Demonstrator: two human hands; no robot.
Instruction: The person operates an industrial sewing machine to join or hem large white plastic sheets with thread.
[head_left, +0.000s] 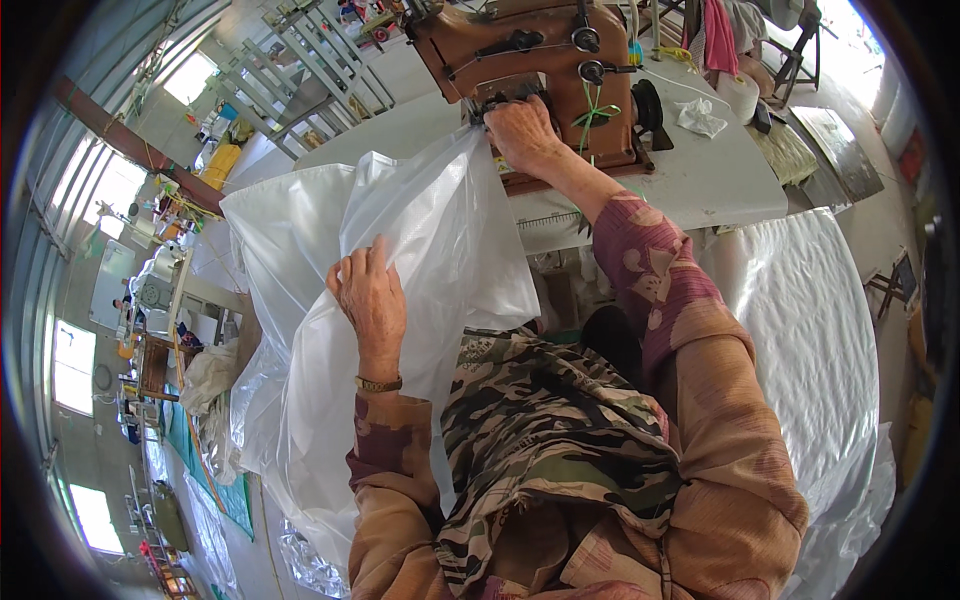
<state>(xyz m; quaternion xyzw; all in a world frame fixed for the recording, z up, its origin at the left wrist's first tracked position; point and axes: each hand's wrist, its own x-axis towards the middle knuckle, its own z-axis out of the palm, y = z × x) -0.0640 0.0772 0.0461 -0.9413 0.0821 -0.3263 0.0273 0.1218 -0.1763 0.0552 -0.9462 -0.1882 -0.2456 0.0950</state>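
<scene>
A large translucent white plastic sheet (420,215) drapes over the table's left part and down past my lap. One gathered corner of it reaches up to the needle area of a brown sewing machine (560,50). My left hand (370,297) lies on the sheet with its fingers spread and slightly bent, not gripping it. My right hand (523,135) is up at the machine beside the needle area, its fingers curled down at the sheet's corner. What those fingertips hold, if anything, is hidden behind the hand.
The machine stands on a pale table (700,180) with a ruler strip (548,220) along its front edge. A crumpled plastic bag (700,118) and a white thread cone (738,97) are at the right. More plastic sheeting (800,330) hangs on my right.
</scene>
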